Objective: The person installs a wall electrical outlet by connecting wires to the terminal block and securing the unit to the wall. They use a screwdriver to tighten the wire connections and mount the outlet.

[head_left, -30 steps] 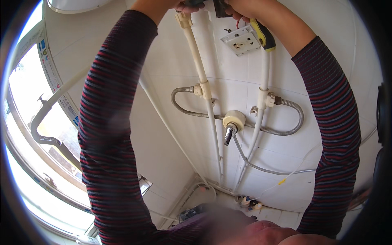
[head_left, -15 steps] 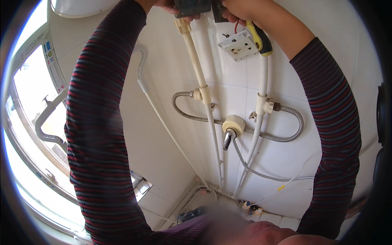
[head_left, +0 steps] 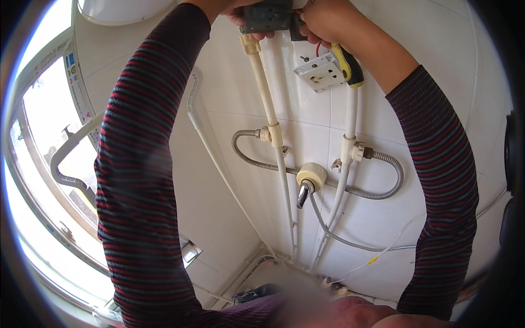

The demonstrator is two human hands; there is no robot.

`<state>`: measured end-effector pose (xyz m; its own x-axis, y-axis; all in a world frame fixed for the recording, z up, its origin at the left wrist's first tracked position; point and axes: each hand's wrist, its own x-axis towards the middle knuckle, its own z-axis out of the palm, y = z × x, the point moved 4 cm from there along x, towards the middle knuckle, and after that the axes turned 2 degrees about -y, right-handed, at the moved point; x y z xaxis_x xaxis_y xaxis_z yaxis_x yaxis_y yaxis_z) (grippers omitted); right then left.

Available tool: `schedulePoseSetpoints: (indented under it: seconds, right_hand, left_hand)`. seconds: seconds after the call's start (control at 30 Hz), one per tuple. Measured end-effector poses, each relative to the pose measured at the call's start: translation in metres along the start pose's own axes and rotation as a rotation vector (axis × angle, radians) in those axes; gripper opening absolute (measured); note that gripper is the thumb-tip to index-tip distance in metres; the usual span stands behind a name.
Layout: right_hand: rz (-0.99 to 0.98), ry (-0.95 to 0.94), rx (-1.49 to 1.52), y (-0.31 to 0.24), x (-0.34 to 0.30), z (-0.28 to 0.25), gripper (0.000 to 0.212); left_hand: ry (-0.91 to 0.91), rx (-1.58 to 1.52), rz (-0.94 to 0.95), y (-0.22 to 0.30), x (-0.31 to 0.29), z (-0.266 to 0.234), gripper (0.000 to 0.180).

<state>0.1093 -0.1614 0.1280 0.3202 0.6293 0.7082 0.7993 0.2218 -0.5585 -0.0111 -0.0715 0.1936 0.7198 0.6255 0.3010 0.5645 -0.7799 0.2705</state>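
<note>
At the top edge my left hand (head_left: 236, 16) is closed around a dark grey-green box (head_left: 268, 18). Its fingertips show beneath the box's lower edge. My right hand (head_left: 328, 21) is beside the box's right side, fingers bent and pressed together; what they pinch is hidden. A yellow and black tool handle (head_left: 350, 66) sticks down from under the right hand; its working end is out of sight, and whether the palm grips it I cannot tell. Just below, a white socket plate (head_left: 322, 72) hangs tilted, with a red wire running up from it toward the right hand.
Pale pipes (head_left: 266, 98) run down the tiled wall on both sides of a tap (head_left: 307, 188). Braided hoses (head_left: 396, 169) loop from valves to it. At left are a bright window (head_left: 49, 120) and a bent white rail (head_left: 71, 145). A thin white wire (head_left: 396, 235) hangs lower right.
The view has shifted slightly, so the box, hands and socket plate sit a little lower in the picture. Both hands keep about the same place at the box.
</note>
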Motion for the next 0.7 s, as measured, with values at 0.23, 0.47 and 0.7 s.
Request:
schedulePoseSetpoints:
  seconds: [0.23,0.47,0.7]
  right_hand:
    - [-0.058,-0.028,-0.041,0.001,0.000,-0.001,0.019]
    - [-0.076,-0.061,-0.054,0.002,0.004,0.001,0.028]
    - [-0.202,-0.025,-0.109,0.000,-0.002,-0.001,0.027]
  left_hand:
    - [0.068,-0.132,0.046,-0.004,0.007,0.005,0.051]
    - [0.008,-0.174,0.107,-0.015,0.023,-0.002,0.047]
    - [0.032,-0.504,-0.003,-0.019,0.021,0.014,0.052]
